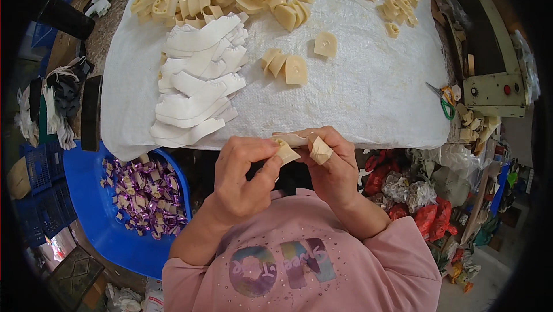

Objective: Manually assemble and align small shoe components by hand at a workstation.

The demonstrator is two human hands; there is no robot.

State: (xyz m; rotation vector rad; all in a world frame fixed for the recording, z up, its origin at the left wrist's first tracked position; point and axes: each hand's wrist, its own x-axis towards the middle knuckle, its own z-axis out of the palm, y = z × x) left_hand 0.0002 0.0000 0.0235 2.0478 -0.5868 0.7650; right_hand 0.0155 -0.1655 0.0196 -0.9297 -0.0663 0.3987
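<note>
Cream piece (pixel 287 153), one, pinched in left hand (pixel 245 171) at front edge of bench (pixel 368 101); corner points right, long axis unclear. Right hand (pixel 335 169) holds one pale strip (pixel 292 138), long axis left-right. Four cream blocks (pixel 296 70) mid-bench; one scissors (pixel 446 102) near right edge.

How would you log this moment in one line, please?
left hand: holding cream piece | right hand: holding pale strip | white cutouts: overlapping on white sheet | blue tub: holding purple-wrapped pieces
</note>
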